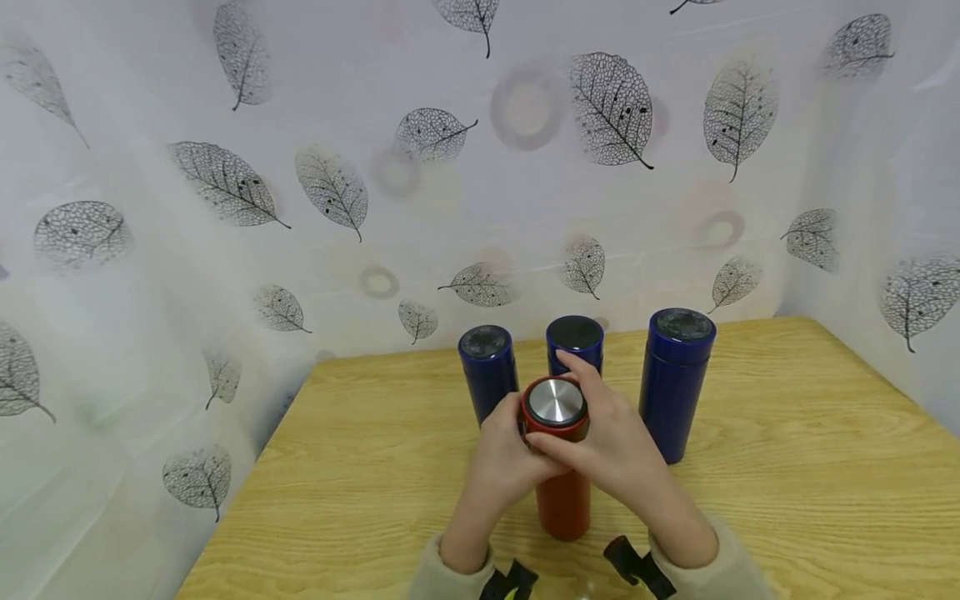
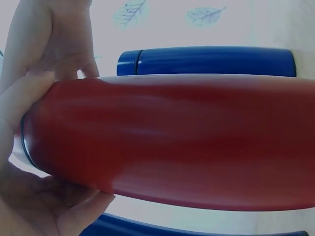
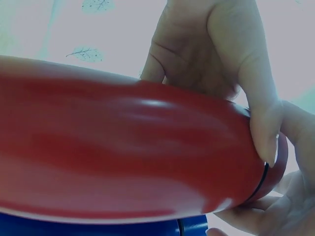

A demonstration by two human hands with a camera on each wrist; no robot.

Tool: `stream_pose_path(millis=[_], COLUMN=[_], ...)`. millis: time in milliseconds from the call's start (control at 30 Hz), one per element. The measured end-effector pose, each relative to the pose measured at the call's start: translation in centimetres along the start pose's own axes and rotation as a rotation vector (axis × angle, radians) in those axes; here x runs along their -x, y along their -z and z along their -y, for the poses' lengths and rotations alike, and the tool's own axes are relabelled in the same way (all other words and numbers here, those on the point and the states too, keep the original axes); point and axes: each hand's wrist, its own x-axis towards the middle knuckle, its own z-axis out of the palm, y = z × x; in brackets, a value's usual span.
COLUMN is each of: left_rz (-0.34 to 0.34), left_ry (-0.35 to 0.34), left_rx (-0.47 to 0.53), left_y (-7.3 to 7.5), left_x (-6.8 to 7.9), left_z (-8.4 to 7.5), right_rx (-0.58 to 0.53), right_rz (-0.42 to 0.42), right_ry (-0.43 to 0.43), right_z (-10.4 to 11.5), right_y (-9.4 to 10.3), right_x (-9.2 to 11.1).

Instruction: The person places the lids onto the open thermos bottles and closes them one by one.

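Observation:
A red thermos bottle (image 1: 564, 504) with a round brushed-silver top (image 1: 556, 402) stands upright in front of me, leaning slightly. My left hand (image 1: 504, 450) grips its upper end from the left. From the right, my right hand (image 1: 618, 437) curls round the same end, thumb across the front and index finger behind the lid. Both hands overlap just below the rim. In the left wrist view the red body (image 2: 172, 142) fills the middle, hands at its lid end. A dark seam (image 3: 258, 184) below the lid shows in the right wrist view, with a thumb lying across it.
Three dark blue bottles stand behind the red one: left (image 1: 489, 375), middle (image 1: 575, 337) partly hidden by my right hand, and right (image 1: 675, 392). The wooden table (image 1: 360, 467) ends at a leaf-patterned curtain (image 1: 480, 200). Black straps (image 1: 637, 567) show at my cuffs.

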Motion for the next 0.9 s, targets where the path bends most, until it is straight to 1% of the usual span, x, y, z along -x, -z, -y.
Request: stream_pose_path(millis=[200, 300, 433, 533, 633, 800, 900], left_rz=[0.0, 0.002, 0.01, 0.027, 0.021, -0.038, -0.094], left_ry=[0.005, -0.003, -0.001, 0.036, 0.093, 0.181, 0.203], left_rx=[0.026, 0.029, 0.036, 0.076, 0.088, 0.057, 0.02], left_y=[0.4, 1.1, 2.4, 3.4, 4.6, 6.4, 7.4], left_x=[0.1, 0.1, 0.1, 0.0, 0.0, 0.0, 0.0], left_z=[0.2, 0.5, 1.0, 1.4, 1.8, 2.7, 3.2], right_rx=[-0.013, -0.001, 0.013, 0.023, 0.031, 0.042, 0.045], right_rz=[0.04, 0.048, 0.048, 0.053, 0.055, 0.058, 0.063], right_ry=[0.022, 0.034, 0.017, 0.002, 0.005, 0.011, 0.004], right_z=[-0.2, -0.1, -0.1, -0.1, -0.1, -0.2, -0.2], right_y=[0.1, 0.1, 0.2, 0.2, 0.2, 0.1, 0.1], right_x=[0.1, 0.1, 0.1, 0.0, 0.0, -0.1, -0.1])
